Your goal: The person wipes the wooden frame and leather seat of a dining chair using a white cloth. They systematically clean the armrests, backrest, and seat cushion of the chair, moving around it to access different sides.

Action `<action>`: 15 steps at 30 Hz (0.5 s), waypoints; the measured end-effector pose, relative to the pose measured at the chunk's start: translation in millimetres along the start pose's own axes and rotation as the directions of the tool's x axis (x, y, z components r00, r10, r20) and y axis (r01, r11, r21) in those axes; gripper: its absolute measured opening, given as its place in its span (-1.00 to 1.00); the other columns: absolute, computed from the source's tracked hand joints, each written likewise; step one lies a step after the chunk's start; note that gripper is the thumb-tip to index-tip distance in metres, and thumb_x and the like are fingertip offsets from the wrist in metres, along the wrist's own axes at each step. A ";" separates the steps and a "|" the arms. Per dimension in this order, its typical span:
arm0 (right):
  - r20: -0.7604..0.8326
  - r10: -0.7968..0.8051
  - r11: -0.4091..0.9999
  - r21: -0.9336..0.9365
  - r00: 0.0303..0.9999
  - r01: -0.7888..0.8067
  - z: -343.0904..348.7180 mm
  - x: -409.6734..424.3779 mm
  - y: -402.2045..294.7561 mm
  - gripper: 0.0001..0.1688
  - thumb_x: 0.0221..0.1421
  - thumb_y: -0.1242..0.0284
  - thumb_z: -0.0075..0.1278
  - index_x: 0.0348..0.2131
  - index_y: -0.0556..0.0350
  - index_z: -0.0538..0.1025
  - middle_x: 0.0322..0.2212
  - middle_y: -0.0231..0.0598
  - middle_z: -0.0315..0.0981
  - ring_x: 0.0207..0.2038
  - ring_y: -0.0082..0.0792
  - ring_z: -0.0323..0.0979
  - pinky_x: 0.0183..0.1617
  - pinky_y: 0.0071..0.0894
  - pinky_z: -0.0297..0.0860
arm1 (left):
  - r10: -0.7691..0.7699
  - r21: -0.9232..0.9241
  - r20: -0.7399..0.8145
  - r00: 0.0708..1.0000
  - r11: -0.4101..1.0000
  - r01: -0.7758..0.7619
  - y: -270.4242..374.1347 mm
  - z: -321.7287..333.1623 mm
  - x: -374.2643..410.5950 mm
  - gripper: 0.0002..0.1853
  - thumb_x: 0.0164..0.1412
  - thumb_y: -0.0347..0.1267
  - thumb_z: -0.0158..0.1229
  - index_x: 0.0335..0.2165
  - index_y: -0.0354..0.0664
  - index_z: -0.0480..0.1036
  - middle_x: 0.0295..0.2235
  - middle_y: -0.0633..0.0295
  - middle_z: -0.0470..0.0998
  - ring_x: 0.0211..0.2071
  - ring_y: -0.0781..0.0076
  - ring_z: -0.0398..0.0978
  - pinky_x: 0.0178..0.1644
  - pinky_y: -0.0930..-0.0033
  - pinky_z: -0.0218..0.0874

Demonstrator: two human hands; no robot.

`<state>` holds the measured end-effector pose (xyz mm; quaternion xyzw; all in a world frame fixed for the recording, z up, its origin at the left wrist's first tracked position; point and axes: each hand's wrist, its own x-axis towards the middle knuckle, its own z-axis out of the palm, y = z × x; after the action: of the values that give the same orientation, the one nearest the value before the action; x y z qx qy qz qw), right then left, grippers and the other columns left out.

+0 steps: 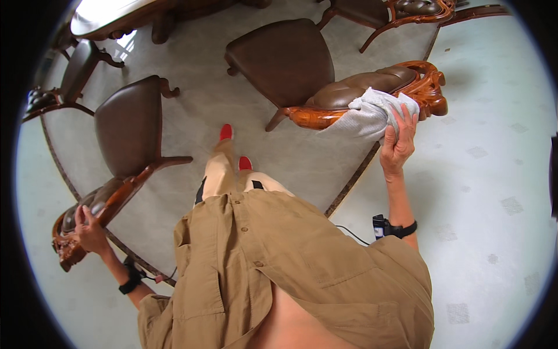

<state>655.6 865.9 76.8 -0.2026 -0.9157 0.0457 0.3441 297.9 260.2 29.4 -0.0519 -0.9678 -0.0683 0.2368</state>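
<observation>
My right hand (399, 139) presses a light grey-white cloth (372, 115) against the carved wooden top rail of a chair on the right (281, 61). The cloth drapes over the rail and hangs loosely on one side. Brown tufted padding (355, 87) fills that chair's back. On the left, my left hand (90, 231) lies over the wooden frame of another chair (130, 126), its fingers reaching onto the tufted padding. Whether it grips the frame cannot be made out. Both chairs have smooth brown leather-like seats.
A dark wooden table (144, 17) with a glossy top stands at the far upper left. More matching chairs stand beyond, one at the upper right (362, 13) and one at the far left (80, 70). A dark border strip (353, 179) crosses the pale tiled floor (475, 209).
</observation>
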 end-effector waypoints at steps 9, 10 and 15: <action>0.222 -0.058 0.997 -0.037 0.973 0.067 -6.3 56.1 8.2 -0.73 -0.05 0.31 0.03 -0.42 0.16 0.56 -0.47 -0.18 0.53 -0.32 -0.14 0.47 0.06 -0.07 0.24 | 0.664 -0.666 -0.138 0.735 0.487 -0.565 333.3 25.7 35.2 -0.76 -0.04 -0.42 0.23 -0.29 -0.13 0.51 -0.29 0.24 0.58 -0.23 0.24 0.49 -0.03 0.24 0.19; 0.187 -0.074 0.996 -0.035 0.979 0.082 -4.8 56.1 9.5 -0.72 -0.08 0.31 0.03 -0.43 0.17 0.55 -0.49 -0.19 0.52 -0.34 -0.15 0.46 0.04 -0.07 0.25 | 0.740 -0.725 -0.115 0.663 0.394 -0.565 363.1 23.0 37.2 -0.72 -0.05 -0.43 0.23 -0.26 -0.10 0.50 -0.32 0.26 0.57 -0.25 0.23 0.47 -0.05 0.20 0.19; -0.059 0.030 0.999 -0.037 0.998 -0.032 4.5 46.3 6.1 -0.72 -0.04 0.28 -0.03 -0.43 0.11 0.55 -0.45 -0.24 0.51 -0.24 -0.18 0.47 0.09 -0.07 0.21 | 0.922 -0.909 -0.201 0.330 -0.050 -0.414 485.9 15.0 9.7 -0.67 -0.03 -0.37 0.24 -0.20 -0.13 0.49 -0.34 0.23 0.56 -0.23 0.21 0.46 -0.05 0.19 0.19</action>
<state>623.1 890.3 100.4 -0.2243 -0.9027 0.0279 0.3660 347.0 742.0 73.0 -0.6738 -0.6189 -0.3950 -0.0830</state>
